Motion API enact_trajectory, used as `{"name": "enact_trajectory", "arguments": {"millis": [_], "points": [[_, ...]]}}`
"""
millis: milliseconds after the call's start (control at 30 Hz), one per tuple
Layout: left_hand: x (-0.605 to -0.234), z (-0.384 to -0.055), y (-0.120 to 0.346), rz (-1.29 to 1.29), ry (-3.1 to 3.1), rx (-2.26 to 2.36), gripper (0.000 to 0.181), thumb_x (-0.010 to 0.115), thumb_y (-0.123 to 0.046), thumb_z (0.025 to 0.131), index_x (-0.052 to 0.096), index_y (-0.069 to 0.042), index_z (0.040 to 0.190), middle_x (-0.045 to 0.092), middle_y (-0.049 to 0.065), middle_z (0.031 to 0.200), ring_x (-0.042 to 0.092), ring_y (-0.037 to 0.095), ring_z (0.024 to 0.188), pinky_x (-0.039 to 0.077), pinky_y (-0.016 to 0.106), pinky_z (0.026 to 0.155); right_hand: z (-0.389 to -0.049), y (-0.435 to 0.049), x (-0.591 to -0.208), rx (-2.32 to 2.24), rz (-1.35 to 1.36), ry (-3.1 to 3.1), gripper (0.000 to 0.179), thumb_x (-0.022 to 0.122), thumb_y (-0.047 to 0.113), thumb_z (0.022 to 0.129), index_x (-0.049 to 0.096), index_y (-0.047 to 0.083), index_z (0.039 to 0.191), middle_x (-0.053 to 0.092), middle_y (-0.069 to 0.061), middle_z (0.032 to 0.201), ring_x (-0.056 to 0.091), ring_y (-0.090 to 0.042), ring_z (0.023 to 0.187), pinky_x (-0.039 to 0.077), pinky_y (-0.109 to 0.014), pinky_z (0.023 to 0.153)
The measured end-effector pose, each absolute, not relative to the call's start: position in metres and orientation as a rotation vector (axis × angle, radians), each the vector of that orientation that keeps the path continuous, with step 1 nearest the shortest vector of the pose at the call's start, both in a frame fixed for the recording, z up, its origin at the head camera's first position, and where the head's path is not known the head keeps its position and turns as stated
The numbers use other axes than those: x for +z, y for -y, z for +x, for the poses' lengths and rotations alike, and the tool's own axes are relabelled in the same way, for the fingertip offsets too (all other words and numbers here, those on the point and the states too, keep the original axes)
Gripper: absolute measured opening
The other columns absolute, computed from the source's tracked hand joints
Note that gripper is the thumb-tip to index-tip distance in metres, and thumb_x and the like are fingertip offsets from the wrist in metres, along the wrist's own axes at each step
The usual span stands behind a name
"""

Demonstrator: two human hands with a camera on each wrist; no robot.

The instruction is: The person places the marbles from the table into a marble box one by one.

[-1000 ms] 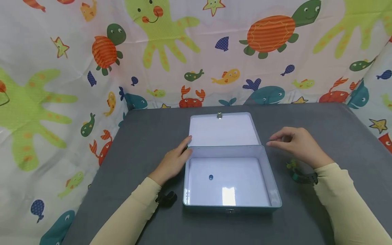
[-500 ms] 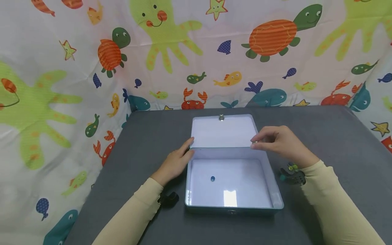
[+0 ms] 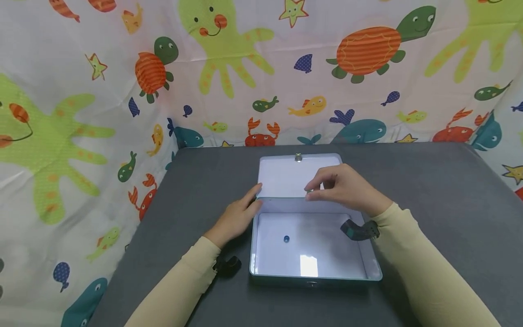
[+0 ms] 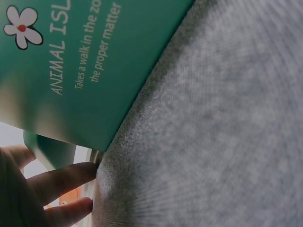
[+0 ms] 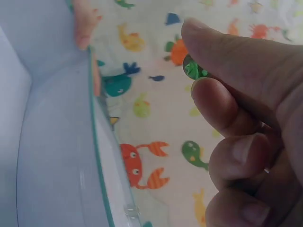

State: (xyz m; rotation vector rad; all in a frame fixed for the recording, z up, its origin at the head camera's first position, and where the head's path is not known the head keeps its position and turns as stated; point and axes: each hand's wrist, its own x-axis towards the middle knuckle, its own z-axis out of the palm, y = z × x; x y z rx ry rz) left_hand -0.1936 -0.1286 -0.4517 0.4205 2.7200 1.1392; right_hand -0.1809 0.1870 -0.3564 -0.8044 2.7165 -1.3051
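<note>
An open tin box (image 3: pixel 269 263) with a white inside lies on the grey table, its lid (image 3: pixel 279 175) folded back flat. One small blue marble (image 3: pixel 287 239) sits on the box floor, left of its middle. My left hand (image 3: pixel 234 220) touches the box's left side near the hinge, fingers extended. The left wrist view shows the box's green printed outer wall (image 4: pixel 94 94) above those fingers (image 4: pixel 66 182). Over the lid's lower right part, my right hand (image 3: pixel 343 186) pinches a small glass marble (image 5: pixel 191 68) with green inside, between thumb and forefinger.
The grey table (image 3: pixel 212 181) extends around the box. Behind it and along both sides hangs a white cloth (image 3: pixel 229 113) printed with sea animals. Dark wrist cameras show below both hands, the right one (image 3: pixel 359 230) over the box's right part.
My right hand has moved left from beside the box to above the lid, carrying the small marble. The left hand keeps its place on the box; the head view has shifted slightly.
</note>
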Motion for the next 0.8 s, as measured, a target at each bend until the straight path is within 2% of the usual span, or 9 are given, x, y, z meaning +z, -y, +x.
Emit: {"name": "enact_trajectory", "arguments": {"millis": [333, 500, 667, 800], "points": [[-0.456, -0.196, 0.125, 0.397, -2.731, 1.118, 0.060, 0.039, -0.059, 0.105, 0.034, -0.046, 0.163, 0.049, 0.004, 0.161, 0.051, 0.032, 0.143, 0.040, 0.062, 0.112, -0.192, -0.157, -0.366, -1.249, -0.877, -2.641, 0.019, 0.091, 0.020, 0.083, 0.085, 0.013, 0.100, 0.071, 0.007, 0.082, 0.060, -0.020, 0.078, 0.049, -0.029, 0.067], [-0.456, -0.196, 0.122, 0.392, -2.733, 1.094, 0.060, 0.038, -0.059, 0.106, 0.033, -0.044, 0.164, 0.049, 0.004, 0.161, 0.053, 0.033, 0.141, 0.041, 0.063, 0.111, -0.190, -0.137, -0.370, -1.194, -0.950, -2.600, 0.018, 0.091, 0.020, 0.082, 0.085, 0.014, 0.098, 0.070, 0.009, 0.080, 0.060, -0.018, 0.073, 0.049, -0.028, 0.066], [-0.455, -0.196, 0.125, 0.389, -2.731, 1.092, 0.060, 0.038, -0.059, 0.106, 0.032, -0.045, 0.164, 0.048, 0.006, 0.161, 0.055, 0.034, 0.137, 0.042, 0.064, 0.108, -0.187, -0.117, -0.382, -1.086, -1.040, -2.540, 0.013, 0.090, 0.022, 0.084, 0.085, 0.018, 0.095, 0.068, 0.012, 0.078, 0.058, -0.013, 0.073, 0.048, -0.027, 0.065], [-0.454, -0.196, 0.129, 0.371, -2.733, 1.098, 0.060, 0.038, -0.061, 0.105, 0.032, -0.046, 0.164, 0.049, 0.008, 0.160, 0.055, 0.034, 0.136, 0.043, 0.063, 0.107, -0.186, -0.106, -0.391, -1.022, -1.074, -2.491, 0.014, 0.090, 0.020, 0.084, 0.084, 0.013, 0.095, 0.069, 0.012, 0.079, 0.058, -0.009, 0.074, 0.049, -0.026, 0.067]]}}
